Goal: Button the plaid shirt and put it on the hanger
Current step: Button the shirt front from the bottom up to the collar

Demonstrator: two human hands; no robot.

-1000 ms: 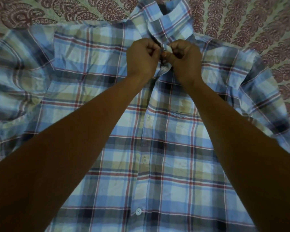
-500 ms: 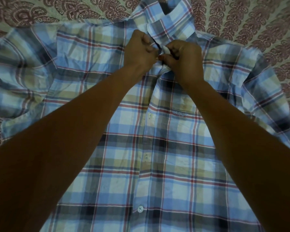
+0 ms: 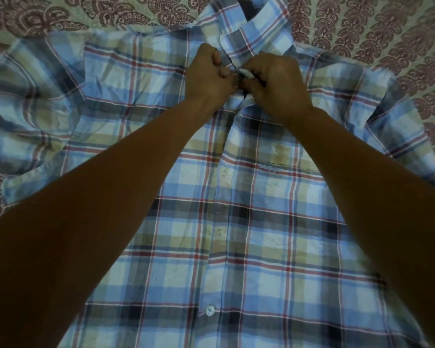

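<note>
while the shirt [image 3: 236, 222] lies flat on the patterned sheet [image 3: 387, 33], left hand [image 3: 209, 74] and right hand [image 3: 276, 84] — knuckles nearly touching — both pinch its placket just under the collar [image 3: 256, 28].

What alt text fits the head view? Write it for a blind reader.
The left hand and right hand pinch the shirt at its front edges just below the collar. It lies front up on a patterned cloth, and the buttons lower down look fastened.

I see the blue, tan and red plaid shirt [image 3: 249, 259] lying front up, wrinkled; its collar [image 3: 259, 28] is just beyond my grip, with white buttons [image 3: 209, 310] fastened below it.
</note>
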